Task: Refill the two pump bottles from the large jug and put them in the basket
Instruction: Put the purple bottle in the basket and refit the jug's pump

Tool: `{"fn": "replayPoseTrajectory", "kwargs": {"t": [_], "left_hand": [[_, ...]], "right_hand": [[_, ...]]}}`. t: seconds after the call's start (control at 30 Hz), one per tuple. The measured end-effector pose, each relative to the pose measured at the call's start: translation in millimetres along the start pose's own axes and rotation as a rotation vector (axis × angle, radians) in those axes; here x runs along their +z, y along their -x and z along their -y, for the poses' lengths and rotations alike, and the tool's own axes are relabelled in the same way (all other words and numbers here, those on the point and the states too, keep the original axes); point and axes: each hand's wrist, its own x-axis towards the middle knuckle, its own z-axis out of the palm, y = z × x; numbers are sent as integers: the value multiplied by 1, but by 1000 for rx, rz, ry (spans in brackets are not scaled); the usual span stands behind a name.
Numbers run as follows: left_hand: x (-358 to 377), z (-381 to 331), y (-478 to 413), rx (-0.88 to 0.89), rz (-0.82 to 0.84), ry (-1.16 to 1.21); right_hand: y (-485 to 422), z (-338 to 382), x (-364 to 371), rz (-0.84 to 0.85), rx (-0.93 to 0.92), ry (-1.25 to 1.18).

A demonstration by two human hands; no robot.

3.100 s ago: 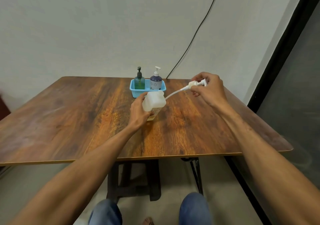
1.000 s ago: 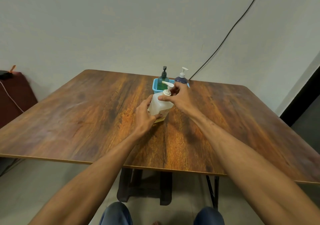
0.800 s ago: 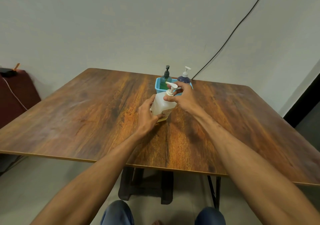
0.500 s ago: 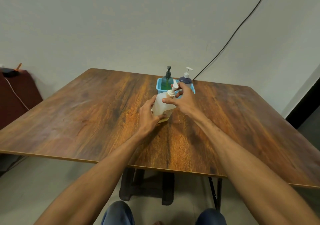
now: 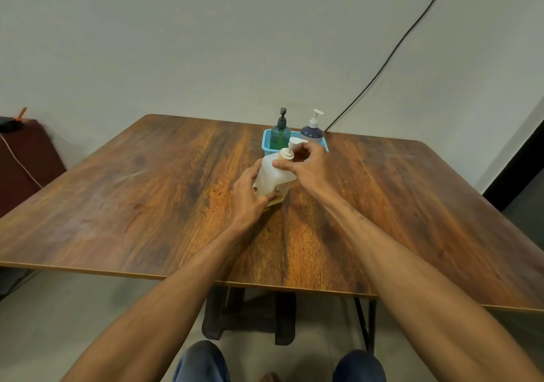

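While the jug (image 5: 272, 177) is gripped steady on the table (image 5: 147, 205) by the left hand (image 5: 248, 196), its pump (image 5: 290, 150), pinched by the right hand (image 5: 306, 166), is best screwed down straight.

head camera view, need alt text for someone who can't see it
A person's left hand steadies a white jug on a wooden table while the right hand grips its pump top. Just behind, a blue basket holds a green pump bottle and a dark blue one.
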Motion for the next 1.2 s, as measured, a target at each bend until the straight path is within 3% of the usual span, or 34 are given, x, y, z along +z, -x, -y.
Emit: {"fn": "replayPoseTrajectory", "kwargs": {"t": [0.33, 0.63, 0.77, 0.97, 1.2], "left_hand": [[0, 1, -2, -13, -4, 21], [-2, 0, -1, -8, 8, 58], [1, -1, 1, -5, 26, 55], [4, 2, 2, 1, 5, 66], [5, 1, 1, -12, 6, 63]], "right_hand": [[-3, -1, -1, 28, 80, -109], [-1, 0, 4, 44, 24, -88], [2, 5, 10, -48, -6, -65], [1, -4, 4, 51, -10, -40], [2, 1, 9, -5, -1, -47]]}}
